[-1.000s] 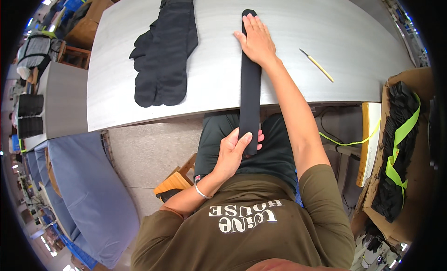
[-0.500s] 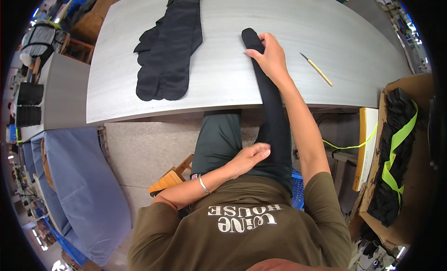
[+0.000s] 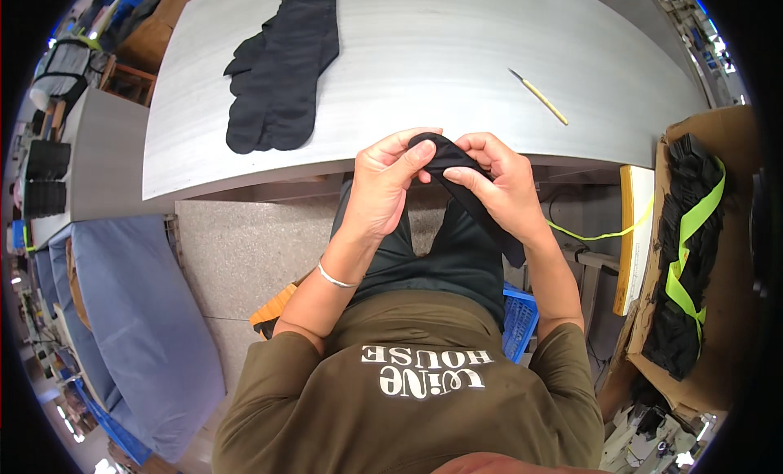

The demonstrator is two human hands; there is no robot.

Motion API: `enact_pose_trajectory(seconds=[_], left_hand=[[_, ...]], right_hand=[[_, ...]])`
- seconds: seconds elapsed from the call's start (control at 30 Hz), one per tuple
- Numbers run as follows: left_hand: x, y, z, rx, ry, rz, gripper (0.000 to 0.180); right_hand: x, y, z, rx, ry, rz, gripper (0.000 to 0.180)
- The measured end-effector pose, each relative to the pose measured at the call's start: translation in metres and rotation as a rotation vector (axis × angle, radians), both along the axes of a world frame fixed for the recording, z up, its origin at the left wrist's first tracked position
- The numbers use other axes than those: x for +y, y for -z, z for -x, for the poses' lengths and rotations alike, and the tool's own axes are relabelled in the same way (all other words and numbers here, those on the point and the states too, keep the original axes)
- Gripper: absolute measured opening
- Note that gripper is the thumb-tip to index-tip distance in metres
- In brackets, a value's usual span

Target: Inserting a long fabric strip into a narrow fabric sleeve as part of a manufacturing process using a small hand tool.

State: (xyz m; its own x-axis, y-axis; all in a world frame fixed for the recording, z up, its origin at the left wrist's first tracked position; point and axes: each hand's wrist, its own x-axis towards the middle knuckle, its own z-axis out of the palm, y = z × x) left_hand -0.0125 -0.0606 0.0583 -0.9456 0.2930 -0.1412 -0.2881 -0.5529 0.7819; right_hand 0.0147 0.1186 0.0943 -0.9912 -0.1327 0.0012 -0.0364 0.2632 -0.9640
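Note:
Just off the table's front edge, both hands hold a long, narrow black sock-like piece of fabric [image 3: 471, 203] with a rounded end. My left hand [image 3: 382, 187] pinches the rounded end, its thumb on top. My right hand [image 3: 507, 189] grips the same piece a little further along, thumb above and fingers behind. The rest hangs down below my right hand over my lap. A stack of similar black fabric pieces [image 3: 281, 79], with rounded ends toward me, lies at the table's left. Further right is a thin pointed tool [image 3: 545, 101] with a pale yellow handle.
The pale grey table [image 3: 408, 74] spans the front. At my right stands a cardboard box [image 3: 734, 197] with black fabric and a bright yellow-green strap [image 3: 693, 229]. A blue plastic basket [image 3: 519, 317] is beside my seat; blue-grey cloth [image 3: 147, 311] hangs at the left.
The black piece's rounded end has come off the tabletop toward me. My left hand has risen from my lap and taken hold of that end; my right hand has drawn back with it.

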Motion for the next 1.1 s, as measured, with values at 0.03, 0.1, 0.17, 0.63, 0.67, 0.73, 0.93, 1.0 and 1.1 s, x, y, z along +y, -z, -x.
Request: enact_pose_trajectory(seconds=[0.03, 0.1, 0.17, 0.63, 0.67, 0.73, 0.93, 1.0, 1.1], left_hand=[[0.001, -0.004, -0.002, 0.010, 0.013, -0.010, 0.023], [0.003, -0.005, -0.004, 0.007, 0.009, -0.009, 0.020], [0.003, -0.002, -0.004, 0.005, 0.001, -0.009, 0.017], [0.017, 0.008, -0.002, -0.068, 0.074, -0.018, 0.023], [0.017, 0.012, -0.001, -0.071, 0.075, -0.018, 0.023], [0.016, 0.017, 0.002, -0.118, 0.105, -0.129, 0.024], [0.016, 0.015, 0.008, -0.031, 0.004, -0.157, 0.022], [0.012, 0.014, 0.010, -0.017, 0.030, -0.208, 0.023], [0.005, 0.009, 0.012, -0.003, 0.007, -0.246, 0.023]], right_hand=[[0.002, 0.001, -0.002, -0.003, 0.007, 0.000, 0.028], [0.004, 0.004, -0.004, -0.038, -0.012, 0.109, 0.026], [0.001, 0.006, -0.008, -0.035, 0.000, 0.111, 0.026], [-0.009, 0.010, -0.015, 0.090, 0.186, -0.131, 0.026], [-0.008, 0.012, -0.014, 0.133, 0.178, -0.155, 0.026], [-0.002, 0.013, -0.007, 0.141, 0.179, -0.132, 0.026], [0.094, 0.060, 0.091, 0.535, 0.702, -0.857, 0.042], [0.141, 0.108, 0.115, 0.541, 0.684, -0.934, 0.039], [0.142, 0.115, 0.122, 0.517, 0.596, -0.897, 0.030]])
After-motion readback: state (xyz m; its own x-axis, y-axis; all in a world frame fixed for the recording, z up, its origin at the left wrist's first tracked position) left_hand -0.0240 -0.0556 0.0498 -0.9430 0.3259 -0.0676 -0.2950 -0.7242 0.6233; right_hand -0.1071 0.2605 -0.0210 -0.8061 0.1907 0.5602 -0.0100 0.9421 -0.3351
